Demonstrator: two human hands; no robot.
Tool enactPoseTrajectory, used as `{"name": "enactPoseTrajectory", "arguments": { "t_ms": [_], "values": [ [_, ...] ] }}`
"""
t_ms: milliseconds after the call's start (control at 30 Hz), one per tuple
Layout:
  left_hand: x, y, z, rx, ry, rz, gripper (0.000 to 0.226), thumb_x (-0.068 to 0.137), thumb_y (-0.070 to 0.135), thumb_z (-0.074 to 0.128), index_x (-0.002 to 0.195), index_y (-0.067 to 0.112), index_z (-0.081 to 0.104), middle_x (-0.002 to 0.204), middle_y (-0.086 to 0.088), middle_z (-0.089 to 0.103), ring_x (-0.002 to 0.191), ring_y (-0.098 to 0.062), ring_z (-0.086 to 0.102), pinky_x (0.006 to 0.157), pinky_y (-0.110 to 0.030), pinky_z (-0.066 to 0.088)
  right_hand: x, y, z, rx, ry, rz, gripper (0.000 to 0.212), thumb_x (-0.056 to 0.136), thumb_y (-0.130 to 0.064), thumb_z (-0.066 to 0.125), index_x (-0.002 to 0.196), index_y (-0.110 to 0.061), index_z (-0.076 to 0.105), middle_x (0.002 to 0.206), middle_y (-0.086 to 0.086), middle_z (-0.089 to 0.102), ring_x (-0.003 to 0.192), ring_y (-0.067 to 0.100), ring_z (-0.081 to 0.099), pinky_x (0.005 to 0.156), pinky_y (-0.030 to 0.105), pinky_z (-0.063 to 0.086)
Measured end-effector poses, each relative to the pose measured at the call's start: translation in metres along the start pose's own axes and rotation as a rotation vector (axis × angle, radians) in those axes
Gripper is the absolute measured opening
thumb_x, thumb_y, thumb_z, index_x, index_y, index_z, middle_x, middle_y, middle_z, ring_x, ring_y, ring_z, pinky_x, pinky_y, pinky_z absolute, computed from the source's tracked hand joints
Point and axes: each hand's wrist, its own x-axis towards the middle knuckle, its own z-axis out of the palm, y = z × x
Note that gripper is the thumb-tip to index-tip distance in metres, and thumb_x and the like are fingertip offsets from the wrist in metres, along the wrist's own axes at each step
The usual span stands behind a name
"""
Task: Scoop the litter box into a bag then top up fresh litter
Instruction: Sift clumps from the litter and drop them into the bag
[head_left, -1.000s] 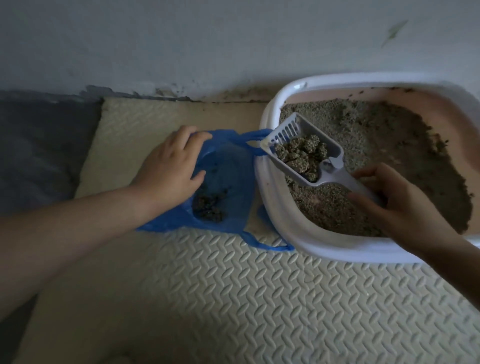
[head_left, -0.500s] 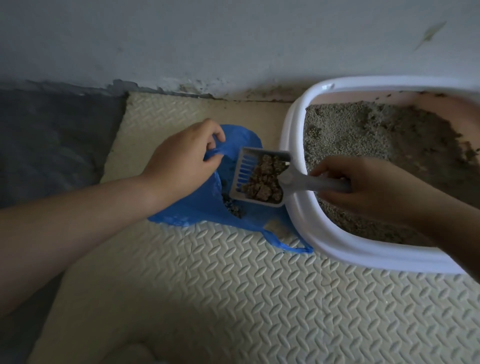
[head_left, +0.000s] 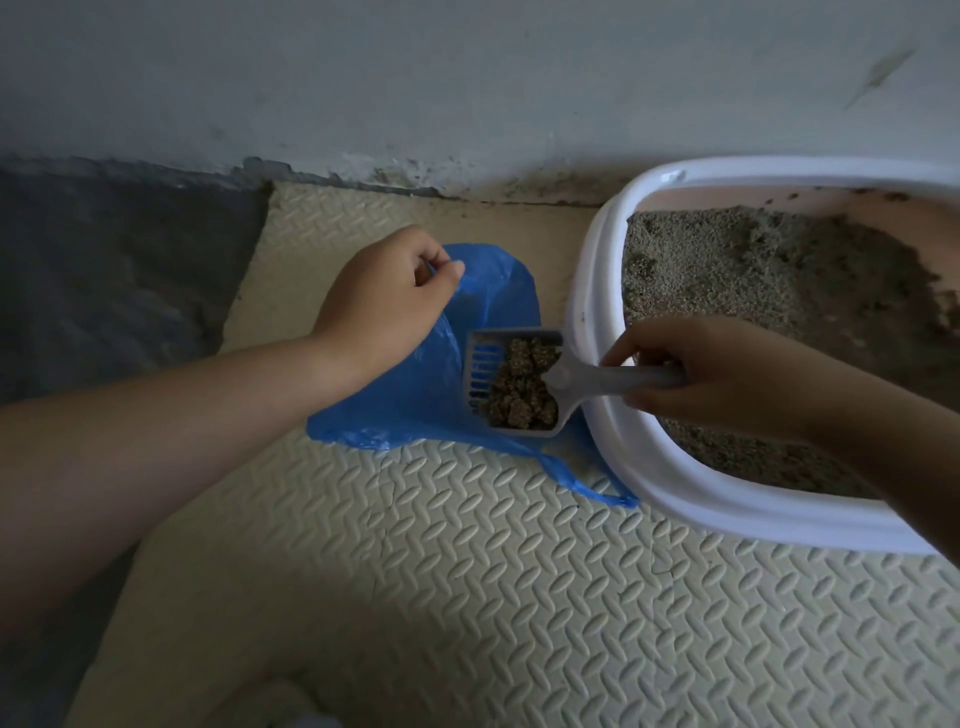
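Observation:
A white-rimmed litter box (head_left: 597, 332) with a pink inside sits at the right, holding grey litter (head_left: 779, 270). A blue plastic bag (head_left: 498, 296) lies on the mat just left of it. My left hand (head_left: 387, 301) pinches the bag's upper edge and holds it up. My right hand (head_left: 722, 374) grips the handle of a grey slotted scoop (head_left: 480, 369). The scoop hangs over the bag's mouth, loaded with brownish clumps (head_left: 524, 389).
A cream foam mat (head_left: 519, 597) with an embossed pattern covers the floor under the bag and box. Dark grey bare floor (head_left: 119, 270) lies at the left. A pale wall (head_left: 415, 78) with a grimy base runs along the back.
My right hand carried the loaded scoop out of the litter box, left across the rim and over the bag. My left hand closed on the bag's edge and lifted it.

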Motion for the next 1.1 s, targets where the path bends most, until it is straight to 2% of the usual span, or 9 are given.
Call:
{"name": "enactPoseTrajectory", "arguments": {
  "t_ms": [200, 267, 400, 467, 533, 700, 867, 1000, 1100],
  "values": [
    [0.002, 0.005, -0.001, -0.02, 0.003, 0.037, 0.016, 0.094, 0.03, 0.057, 0.083, 0.017, 0.056, 0.061, 0.001, 0.056, 0.051, -0.011, 0.048, 0.054, -0.027, 0.038, 0.017, -0.017, 0.003, -0.064, 0.086, -0.064, 0.025, 0.086, -0.028, 0.062, 0.11, -0.035, 0.061, 0.074, -0.015, 0.061, 0.064, 0.0, 0.055, 0.054, 0.012, 0.037],
    [0.0, 0.004, -0.001, -0.025, -0.001, 0.045, 0.017, 0.094, 0.03, 0.057, 0.085, 0.016, 0.056, 0.062, -0.003, 0.056, 0.052, -0.012, 0.048, 0.053, -0.028, 0.038, 0.023, -0.026, 0.006, -0.149, 0.145, -0.119, 0.029, 0.087, -0.027, 0.061, 0.116, -0.034, 0.06, 0.082, -0.017, 0.06, 0.066, 0.004, 0.052, 0.059, 0.02, 0.037],
    [-0.002, 0.004, 0.0, -0.038, 0.013, 0.05, 0.016, 0.094, 0.028, 0.057, 0.085, 0.014, 0.056, 0.065, -0.012, 0.058, 0.054, -0.016, 0.047, 0.054, -0.03, 0.037, 0.034, -0.04, 0.02, -0.31, 0.272, -0.251, 0.033, 0.092, -0.02, 0.052, 0.124, -0.029, 0.058, 0.109, -0.007, 0.061, 0.092, 0.023, 0.061, 0.068, 0.036, 0.049],
    [-0.002, 0.004, -0.001, -0.039, 0.024, 0.054, 0.016, 0.094, 0.027, 0.058, 0.086, 0.014, 0.056, 0.066, -0.012, 0.059, 0.055, -0.021, 0.049, 0.054, -0.029, 0.037, 0.039, -0.039, 0.025, -0.362, 0.315, -0.278, 0.033, 0.093, -0.018, 0.052, 0.124, -0.028, 0.058, 0.107, -0.002, 0.06, 0.088, 0.028, 0.062, 0.062, 0.036, 0.047],
    [-0.002, 0.004, -0.001, -0.034, 0.025, 0.057, 0.016, 0.094, 0.027, 0.058, 0.086, 0.014, 0.056, 0.065, -0.011, 0.059, 0.055, -0.02, 0.05, 0.053, -0.026, 0.037, 0.042, -0.037, 0.025, -0.347, 0.361, -0.29, 0.031, 0.091, -0.017, 0.056, 0.12, -0.028, 0.062, 0.099, 0.0, 0.06, 0.08, 0.029, 0.062, 0.056, 0.031, 0.039],
    [-0.002, 0.003, -0.005, -0.045, 0.031, 0.058, 0.015, 0.095, 0.027, 0.057, 0.086, 0.014, 0.056, 0.064, -0.009, 0.059, 0.05, -0.009, 0.045, 0.048, -0.017, 0.035, 0.039, -0.026, 0.023, -0.293, 0.398, -0.27, 0.034, 0.085, -0.016, 0.063, 0.116, -0.03, 0.065, 0.093, -0.004, 0.059, 0.079, 0.025, 0.061, 0.058, 0.027, 0.034],
    [-0.002, 0.003, -0.006, -0.045, 0.03, 0.07, 0.015, 0.094, 0.027, 0.058, 0.086, 0.014, 0.057, 0.066, -0.01, 0.06, 0.052, -0.009, 0.047, 0.05, -0.018, 0.036, 0.037, -0.019, 0.032, -0.322, 0.394, -0.318, 0.036, 0.087, -0.016, 0.058, 0.12, -0.029, 0.063, 0.088, 0.002, 0.057, 0.075, 0.028, 0.06, 0.054, 0.031, 0.042],
    [-0.002, 0.005, -0.006, -0.046, 0.02, 0.08, 0.015, 0.094, 0.028, 0.058, 0.087, 0.014, 0.058, 0.067, -0.008, 0.061, 0.055, -0.014, 0.05, 0.052, -0.018, 0.038, 0.041, -0.011, 0.044, -0.334, 0.365, -0.325, 0.046, 0.085, -0.002, 0.056, 0.125, -0.025, 0.059, 0.092, 0.008, 0.053, 0.08, 0.03, 0.056, 0.057, 0.039, 0.05],
    [-0.003, 0.006, -0.006, -0.046, 0.021, 0.085, 0.015, 0.094, 0.028, 0.058, 0.088, 0.014, 0.058, 0.067, -0.006, 0.061, 0.054, -0.009, 0.049, 0.052, -0.016, 0.037, 0.038, -0.005, 0.047, -0.378, 0.337, -0.296, 0.058, 0.085, 0.001, 0.058, 0.133, -0.032, 0.053, 0.098, 0.007, 0.05, 0.087, 0.026, 0.052, 0.059, 0.035, 0.046]
  ]
}}
